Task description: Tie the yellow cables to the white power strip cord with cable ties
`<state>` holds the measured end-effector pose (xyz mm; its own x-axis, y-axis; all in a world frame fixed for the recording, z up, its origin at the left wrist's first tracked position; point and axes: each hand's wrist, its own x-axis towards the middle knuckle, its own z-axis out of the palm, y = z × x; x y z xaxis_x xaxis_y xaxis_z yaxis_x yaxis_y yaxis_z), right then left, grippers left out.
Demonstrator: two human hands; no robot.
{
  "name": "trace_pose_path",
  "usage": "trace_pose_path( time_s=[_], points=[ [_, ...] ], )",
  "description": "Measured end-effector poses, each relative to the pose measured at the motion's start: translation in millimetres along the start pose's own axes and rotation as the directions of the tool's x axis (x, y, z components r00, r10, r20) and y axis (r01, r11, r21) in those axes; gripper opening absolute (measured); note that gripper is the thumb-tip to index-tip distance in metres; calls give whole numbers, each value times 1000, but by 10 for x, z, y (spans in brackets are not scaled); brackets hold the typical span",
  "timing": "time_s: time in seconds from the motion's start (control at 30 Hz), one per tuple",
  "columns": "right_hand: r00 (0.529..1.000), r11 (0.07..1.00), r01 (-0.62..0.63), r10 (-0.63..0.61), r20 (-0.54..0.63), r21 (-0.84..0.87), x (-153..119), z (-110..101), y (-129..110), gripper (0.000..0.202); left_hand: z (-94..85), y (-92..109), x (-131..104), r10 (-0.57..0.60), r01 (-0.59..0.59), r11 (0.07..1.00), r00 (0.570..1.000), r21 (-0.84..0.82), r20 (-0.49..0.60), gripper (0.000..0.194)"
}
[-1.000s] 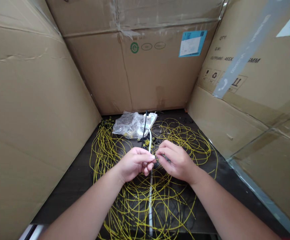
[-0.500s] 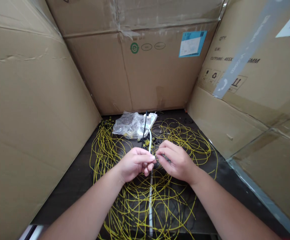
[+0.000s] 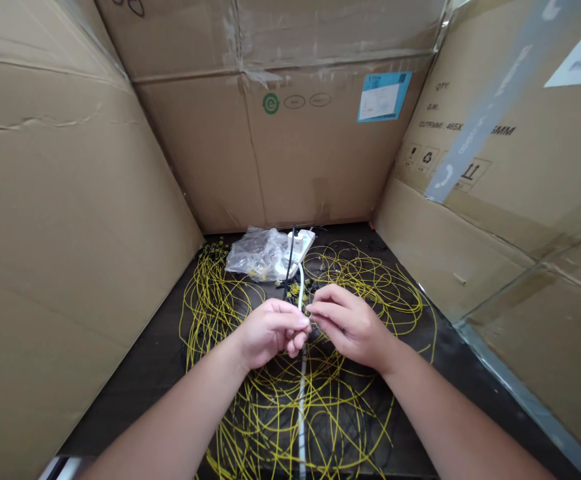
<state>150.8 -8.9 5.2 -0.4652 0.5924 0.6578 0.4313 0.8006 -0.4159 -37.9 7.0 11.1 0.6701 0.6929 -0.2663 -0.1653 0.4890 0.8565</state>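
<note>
My left hand (image 3: 269,331) and my right hand (image 3: 349,324) meet fingertip to fingertip above a loose tangle of thin yellow cable (image 3: 270,413) on a dark table (image 3: 140,373). Both hands are pinched shut on a small piece of that yellow cable; the fingers hide most of the held part. A white cord (image 3: 301,400) passes under the hands and runs toward me from a white power strip (image 3: 302,245) at the back.
A crumpled clear plastic bag (image 3: 257,253) lies next to the power strip, with a black strip (image 3: 290,257) standing beside it. Tall cardboard boxes wall in the table at left (image 3: 70,233), back (image 3: 295,153) and right (image 3: 510,200).
The view has tilted slightly downward. Both hands have stayed together with only small finger movements, the right fingers sitting a little higher over the left thumb.
</note>
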Motion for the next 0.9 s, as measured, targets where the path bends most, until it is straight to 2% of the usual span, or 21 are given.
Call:
trace_pose_path(
  time_s=[0.17, 0.37, 0.5, 0.6, 0.67, 0.73, 0.83, 0.9],
  points=[
    [1000, 999, 9, -9, 6, 37, 7, -9, -9, 18, -18, -4, -2, -20, 20, 1000, 999, 15, 25, 12],
    [991, 987, -100, 88, 101, 129, 9, -37, -65, 11, 0, 8, -8, 15, -15, 995, 1000, 101, -4, 13],
    [981, 961, -178, 155, 119, 210, 26, -40, -96, 15, 23, 23, -25, 103, -89, 956, 994, 279, -38, 15],
    [952, 903, -306, 280, 126, 302, 46, -20, -106, 20, 54, 31, -42, 225, -184, 864, 974, 469, -34, 21],
    [895, 796, -447, 405, 189, 408, 58, 3, -102, 21, 78, 34, -51, 324, -252, 758, 946, 602, -12, 24],
    [808, 618, -583, 510, 295, 527, 65, 29, -92, 19, 98, 32, -60, 432, -313, 599, 901, 737, 32, 26],
    [699, 332, -670, 584, 413, 664, 68, 63, -78, 16, 110, 16, -71, 539, -370, 334, 829, 867, 146, 26],
    [621, 150, -703, 607, 497, 695, 68, 75, -73, 19, 106, -2, -76, 557, -388, 217, 803, 896, 213, 25]
  ],
)
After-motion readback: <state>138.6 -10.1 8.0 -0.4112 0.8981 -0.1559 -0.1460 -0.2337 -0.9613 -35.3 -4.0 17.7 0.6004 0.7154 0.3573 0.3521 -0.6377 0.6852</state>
